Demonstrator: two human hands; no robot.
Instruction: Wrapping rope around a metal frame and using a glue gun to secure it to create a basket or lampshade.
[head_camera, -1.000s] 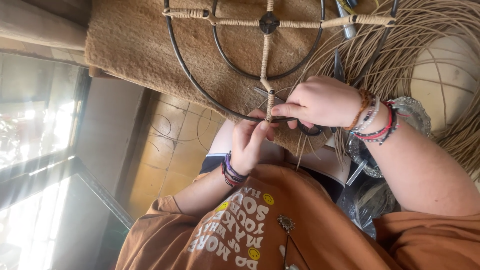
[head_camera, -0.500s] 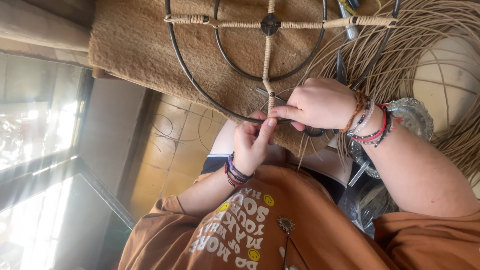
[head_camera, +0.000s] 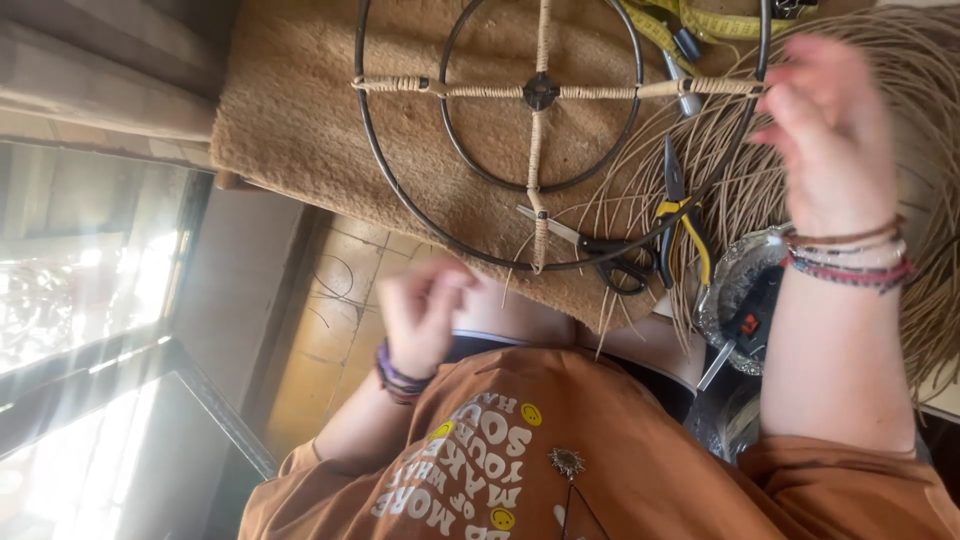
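Observation:
A dark metal frame of two concentric rings (head_camera: 400, 190) lies on a tan fuzzy mat (head_camera: 290, 120). Its cross spokes are wrapped in pale fibre and meet at a hub (head_camera: 541, 92). My right hand (head_camera: 830, 140) is lifted and blurred to the right of the frame, over a sheaf of thin reed strands (head_camera: 915, 70), fingers apart and holding nothing. My left hand (head_camera: 420, 310) is blurred below the mat's near edge, loosely curled, with nothing seen in it. Loose strand ends hang at the wrapped lower spoke (head_camera: 540, 240), and neither hand touches them.
Black-handled scissors (head_camera: 610, 262) and yellow-handled pliers (head_camera: 685, 215) lie on the mat by the ring's lower right. A yellow tape measure (head_camera: 705, 22) lies at the top. A foil dish (head_camera: 730, 270) holds a small tool. A bright window (head_camera: 80, 300) lies left.
Both hands have let go of the strand at the lower spoke. The right hand swung up and right, the left hand dropped down and left. The view shifted, so more of the frame shows.

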